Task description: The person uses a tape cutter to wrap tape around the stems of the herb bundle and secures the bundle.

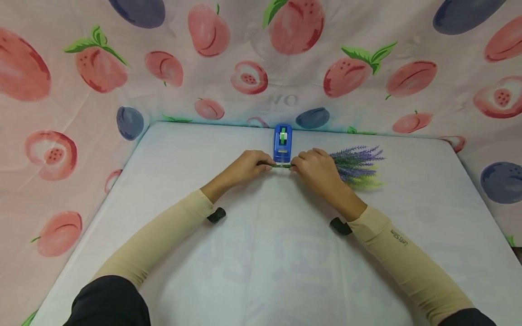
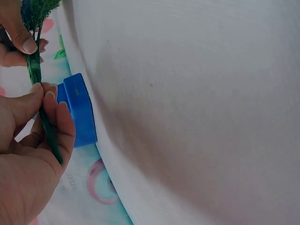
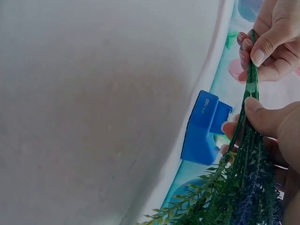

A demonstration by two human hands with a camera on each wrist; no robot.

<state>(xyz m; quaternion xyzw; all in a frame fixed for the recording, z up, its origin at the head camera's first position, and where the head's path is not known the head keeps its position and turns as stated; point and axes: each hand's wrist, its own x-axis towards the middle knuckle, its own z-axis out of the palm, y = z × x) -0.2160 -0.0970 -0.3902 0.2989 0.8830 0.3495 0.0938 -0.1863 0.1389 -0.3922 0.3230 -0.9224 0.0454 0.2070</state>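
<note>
Both hands on one bundle of artificial flower stems, near the far edge of the bench. Stems run crosswise between the hands.

Left hand: thumb and fingers drawn in, pinching the bare stem end, gap no wider than the bundle. Left wrist view shows the tail of the stems lying across the curled fingers.

Right hand: grip likewise closed down on the stems, thumb on one side, fingers on the other, nearer the blooms. Flower heads, purple plus yellow-green sprigs, fan out to the right past that hand.

Clear tape sits on the stems in the short gap between the two hands. Can't tell how far round it goes, or whether it's joined to the dispenser.

Blue tape dispenser, green core, stands just beyond the stems, between the hands, near the back edge. Neither hand has hold of it.

Beige sleeves on both forearms, small black device under the left wrist, another under the right. Fruit-print cloth hangs behind the bench.
</note>
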